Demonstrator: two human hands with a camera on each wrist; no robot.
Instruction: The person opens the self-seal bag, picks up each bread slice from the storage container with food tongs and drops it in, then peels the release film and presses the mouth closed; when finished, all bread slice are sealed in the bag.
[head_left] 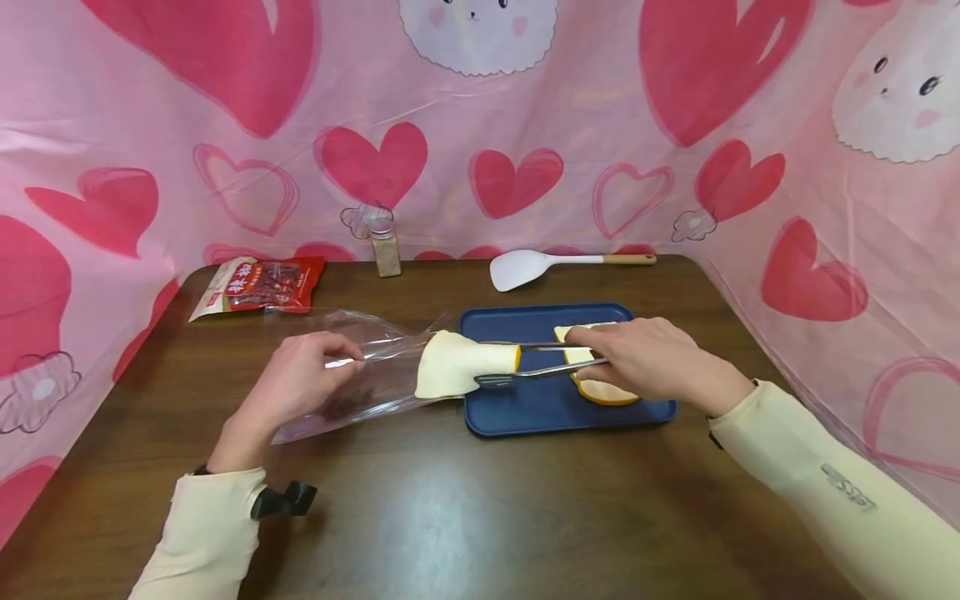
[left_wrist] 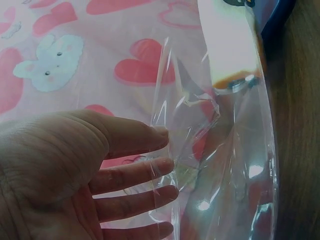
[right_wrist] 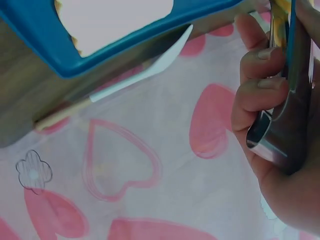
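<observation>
My right hand (head_left: 648, 357) grips metal tongs (head_left: 551, 369) with dark tips, fingers curled around the handles in the right wrist view. Between the tongs' tips is a bent slice of bread (head_left: 459, 365), white with a yellow-brown crust. It hangs past the left edge of the blue tray (head_left: 517, 421), its far end at the clear plastic bag (head_left: 390, 379). At the bag's left part, my left hand (head_left: 303, 379) pinches the film between thumb and fingers. In the left wrist view the bread's lower end (left_wrist: 232, 55) appears against the film. More bread slices (head_left: 606, 392) lie on the tray, partly behind my right hand.
Behind the tray lies a white spatula (head_left: 521, 268) with a wooden handle. A small jar (head_left: 386, 250) stands at the table's back, with a red and white food packet (head_left: 262, 285) to its left. Pink heart-patterned cloth (head_left: 480, 108) walls the back and sides.
</observation>
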